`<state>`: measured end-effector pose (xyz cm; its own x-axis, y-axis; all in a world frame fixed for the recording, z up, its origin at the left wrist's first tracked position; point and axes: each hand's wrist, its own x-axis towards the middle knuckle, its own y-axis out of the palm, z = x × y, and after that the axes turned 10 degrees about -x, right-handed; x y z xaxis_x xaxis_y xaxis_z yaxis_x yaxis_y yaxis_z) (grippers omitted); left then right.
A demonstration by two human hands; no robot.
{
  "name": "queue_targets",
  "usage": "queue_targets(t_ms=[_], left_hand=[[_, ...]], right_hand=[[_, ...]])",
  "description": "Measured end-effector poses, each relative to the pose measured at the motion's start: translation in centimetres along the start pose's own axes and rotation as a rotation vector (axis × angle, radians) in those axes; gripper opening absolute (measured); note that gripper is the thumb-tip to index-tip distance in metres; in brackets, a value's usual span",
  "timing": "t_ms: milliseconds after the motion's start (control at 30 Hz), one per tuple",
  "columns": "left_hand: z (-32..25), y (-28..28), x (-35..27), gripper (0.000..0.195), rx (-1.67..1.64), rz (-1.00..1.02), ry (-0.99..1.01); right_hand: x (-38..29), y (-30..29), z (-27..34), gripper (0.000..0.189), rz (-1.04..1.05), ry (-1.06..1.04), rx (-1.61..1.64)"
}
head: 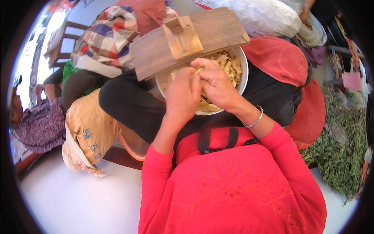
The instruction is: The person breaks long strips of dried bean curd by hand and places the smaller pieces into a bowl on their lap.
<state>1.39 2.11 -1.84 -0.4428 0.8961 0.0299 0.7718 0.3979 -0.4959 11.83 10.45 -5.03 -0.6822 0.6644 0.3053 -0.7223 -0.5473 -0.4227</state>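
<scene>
On the lap rests a round white-rimmed metal basin [245, 76] that holds many small tan-yellow pieces [230, 65], some like sticks. My left hand [182, 90] and my right hand [217, 84] meet over the basin, fingers curled around a pale yellow piece [199, 71] that is mostly hidden between them. A silver bangle [257, 117] circles my right wrist. Across the basin's far edge lies a brown wooden board [216, 29], tilted, with a lighter wooden block piece [183, 39] fixed on it.
Left are a tan sack [87, 128] with printed writing, a checked cloth [112, 32] and another person's hands [45, 89]. At right lie red fabric [277, 60] and a heap of dried green plants [344, 140]. White plastic sacks [263, 16] stand beyond, beside another person's hand [304, 16].
</scene>
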Motion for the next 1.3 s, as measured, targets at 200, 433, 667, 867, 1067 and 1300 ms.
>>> queue_targets(t_ms=[200,433,667,867,1067,1300], left_hand=[[3.2,1.2,2.6,0.018,-0.682,-0.096,-0.283],[4.2,-0.7,-0.3,0.014,-0.696,-0.033,-0.048],[1.9,-2.9,2.5,0.015,-0.05,0.005,0.343],[1.6,-2.3,5.4,0.009,-0.529,0.195,0.113],[1.9,-2.7,5.8,0.006,-0.551,0.276,0.025],[2.5,-3.3,5.7,0.006,-0.393,0.25,0.145]], right_hand=[[2.1,-1.0,0.2,0.002,-0.139,0.007,0.006],[3.4,-1.4,-1.6,0.02,-0.152,0.188,0.543],[6.9,-5.8,0.0,0.038,0.383,0.223,0.174],[7.9,-7.2,0.3,0.028,0.58,0.431,0.259],[7.1,-8.6,1.0,0.019,0.512,-0.013,-0.455],[6.5,-8.8,-1.5,0.029,0.371,0.224,0.152]])
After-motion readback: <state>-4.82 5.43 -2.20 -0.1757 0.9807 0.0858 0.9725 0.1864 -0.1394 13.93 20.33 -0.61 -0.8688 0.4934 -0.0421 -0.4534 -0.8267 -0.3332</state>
